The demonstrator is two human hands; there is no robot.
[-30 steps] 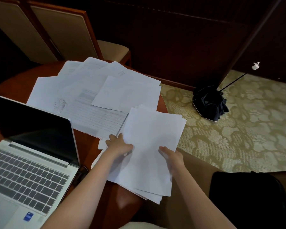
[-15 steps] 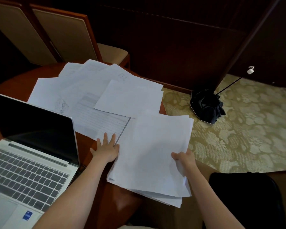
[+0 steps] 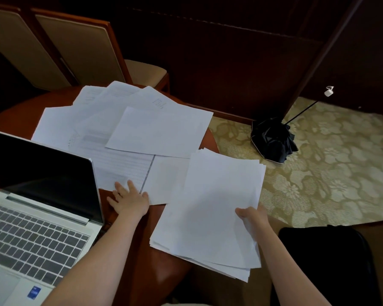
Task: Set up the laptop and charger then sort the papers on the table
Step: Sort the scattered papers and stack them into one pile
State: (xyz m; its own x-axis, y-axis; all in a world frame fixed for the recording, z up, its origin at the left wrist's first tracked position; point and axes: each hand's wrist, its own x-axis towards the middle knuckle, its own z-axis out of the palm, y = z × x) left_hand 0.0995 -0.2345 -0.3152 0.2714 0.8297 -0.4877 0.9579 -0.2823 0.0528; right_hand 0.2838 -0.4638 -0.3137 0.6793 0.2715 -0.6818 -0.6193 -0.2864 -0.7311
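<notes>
A gathered stack of white papers (image 3: 210, 208) is pinched at its right edge by the right hand (image 3: 252, 217), thumb on top, with the stack overhanging the near right rim of the round wooden table (image 3: 16, 113). The left hand (image 3: 131, 200) is laid flat and open, holding nothing, its fingertips (image 3: 119, 187) touching the near edge of a ruled sheet (image 3: 119, 168). The loose papers (image 3: 142, 124) still to be sorted are spread far and left of the stack, so the left hand is judged the nearer. The ruled sheet's long axis runs near to far. On the open laptop (image 3: 38, 219), only a blue sticker (image 3: 34, 292) is seen; its writing cannot be read. Faint marks on a far sheet are illegible.
</notes>
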